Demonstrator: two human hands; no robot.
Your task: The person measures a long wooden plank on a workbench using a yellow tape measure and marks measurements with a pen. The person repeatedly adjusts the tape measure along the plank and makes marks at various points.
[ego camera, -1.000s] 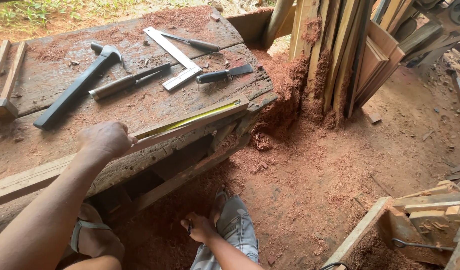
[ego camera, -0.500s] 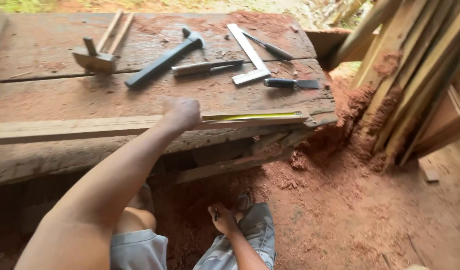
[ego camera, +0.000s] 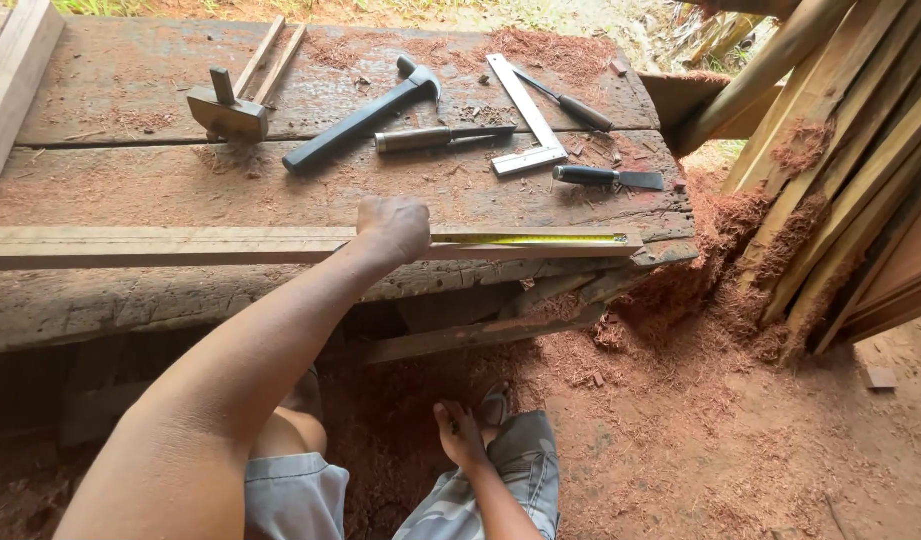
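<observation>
My left hand [ego camera: 392, 226] is closed on a tape measure case, pressing it onto a long wooden strip [ego camera: 160, 244] that lies along the front of the workbench [ego camera: 130, 190]. The yellow tape blade [ego camera: 525, 239] runs from my hand to the strip's right end. My right hand [ego camera: 456, 432] hangs low by my knee, fingers curled around a small dark pencil-like object.
On the bench behind lie a black hammer [ego camera: 358, 118], a chisel [ego camera: 440, 135], a metal try square [ego camera: 526, 113], a dark-handled scraper [ego camera: 608, 177], a screwdriver [ego camera: 570, 103] and a wooden marking gauge [ego camera: 230, 105]. Planks [ego camera: 830, 170] lean at the right; red sawdust covers the ground.
My view has swung left and down, showing more of the bench and strip. My left hand stays on the tape; my right hand stays by my knee.
</observation>
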